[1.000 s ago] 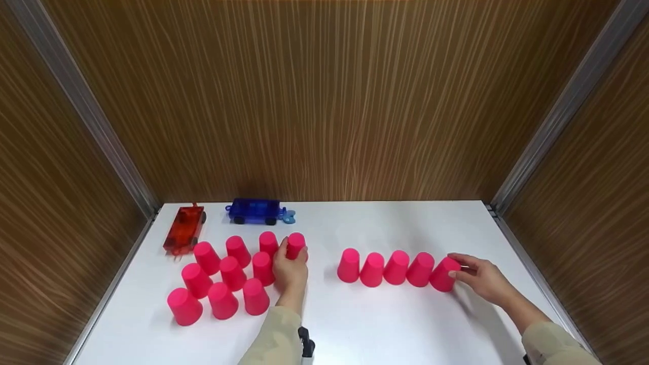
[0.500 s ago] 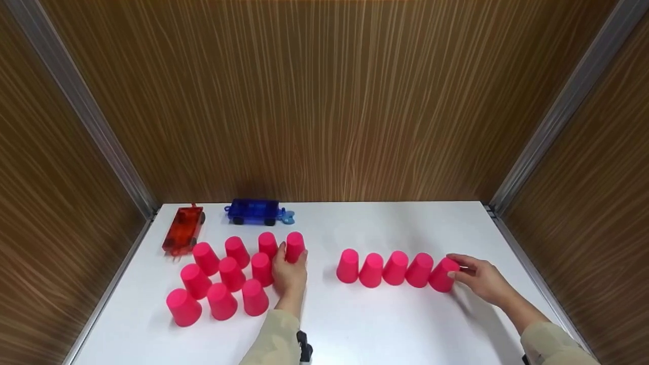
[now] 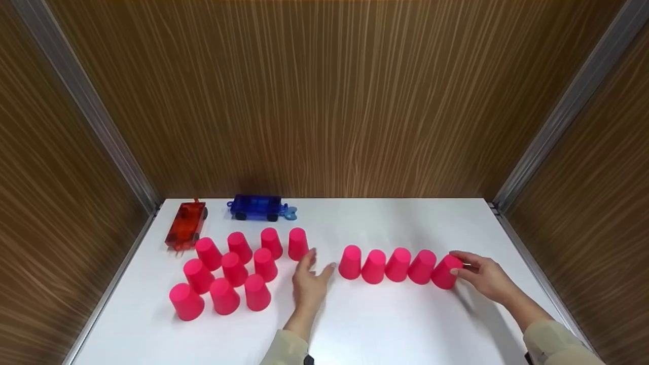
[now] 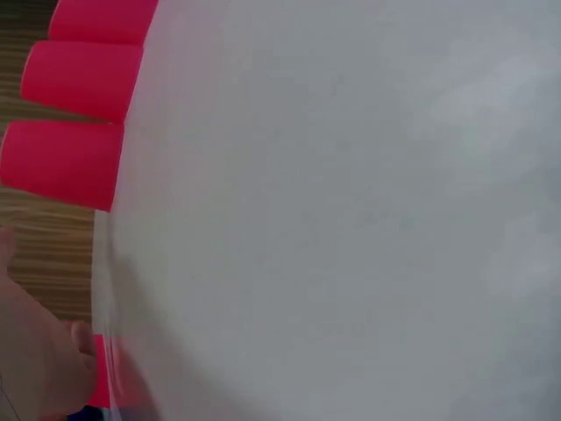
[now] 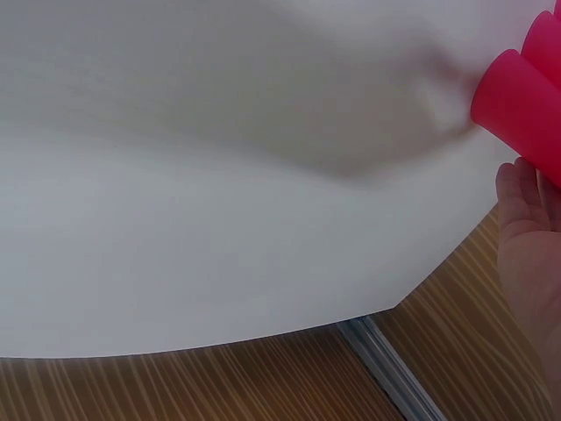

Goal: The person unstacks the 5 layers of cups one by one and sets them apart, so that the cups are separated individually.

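Observation:
Several pink cups stand upside down on the white table. They form a loose group at left and a single row at right. My left hand is in the gap between the two, its thumb and fingers spread and nothing held. Just beyond its fingertips stands the back-right cup of the group. With thumb in front and fingers behind, my right hand holds the rightmost cup of the row. In the right wrist view, fingers lie against that cup's side.
Behind the group, a clear red toy wagon and a clear blue toy wagon rest near the back wall. Wood-grain panels enclose the table at the back and both sides. Neighbouring cups in the row stand close together.
My left hand has let go of the back-right cup of the group and moved right and toward me. The cup stays standing there. My right hand keeps its place.

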{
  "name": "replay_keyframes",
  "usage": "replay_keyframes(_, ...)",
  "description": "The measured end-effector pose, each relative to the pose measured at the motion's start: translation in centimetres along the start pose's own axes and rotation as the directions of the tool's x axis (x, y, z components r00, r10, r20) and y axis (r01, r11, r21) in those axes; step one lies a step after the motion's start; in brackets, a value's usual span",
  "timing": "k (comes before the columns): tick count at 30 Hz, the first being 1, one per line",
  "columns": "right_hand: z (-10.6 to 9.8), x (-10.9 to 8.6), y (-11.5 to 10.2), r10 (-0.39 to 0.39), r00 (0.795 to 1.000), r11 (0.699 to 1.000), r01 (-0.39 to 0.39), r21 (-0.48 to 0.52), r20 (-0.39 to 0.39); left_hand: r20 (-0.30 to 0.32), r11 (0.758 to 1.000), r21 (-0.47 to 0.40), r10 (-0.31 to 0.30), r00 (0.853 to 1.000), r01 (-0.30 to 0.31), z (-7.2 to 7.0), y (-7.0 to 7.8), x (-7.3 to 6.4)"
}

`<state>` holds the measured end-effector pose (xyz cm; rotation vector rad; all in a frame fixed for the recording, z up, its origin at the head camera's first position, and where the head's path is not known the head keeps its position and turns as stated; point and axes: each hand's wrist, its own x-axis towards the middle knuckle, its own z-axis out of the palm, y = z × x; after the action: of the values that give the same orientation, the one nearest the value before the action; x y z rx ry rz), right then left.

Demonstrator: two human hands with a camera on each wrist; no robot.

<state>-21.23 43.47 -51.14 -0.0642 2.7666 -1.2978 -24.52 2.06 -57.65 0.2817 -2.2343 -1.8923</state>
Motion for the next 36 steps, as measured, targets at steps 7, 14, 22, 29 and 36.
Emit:
replay_keyframes(7,0.0,0.1,0.0,0.020,1.000,1.000,-0.020,-0.009,0.003,0.211,0.997,0.006,0.079,0.974,-0.083,1.7,0.5,-0.2)
replay_keyframes(14,0.1,0.0,-0.1,0.025,1.000,1.000,-0.025,-0.010,0.007,0.287,0.998,0.000,0.057,0.956,-0.060,3.0,0.0,-0.3)
replay_keyframes(22,0.0,0.0,0.1,0.012,1.000,1.000,-0.012,-0.005,-0.004,0.289,0.994,-0.007,0.109,0.951,-0.111,3.6,-0.5,0.0)
replay_keyframes(29,0.2,-0.1,0.2,0.012,1.000,1.000,-0.012,0.013,-0.001,0.150,0.994,-0.032,0.104,0.983,-0.100,2.7,-0.7,-0.8)
replay_keyframes(36,-0.1,0.1,0.1,0.016,1.000,1.000,-0.016,-0.007,0.001,-0.085,0.999,-0.030,0.019,0.996,-0.022,-0.1,-0.5,-1.7)
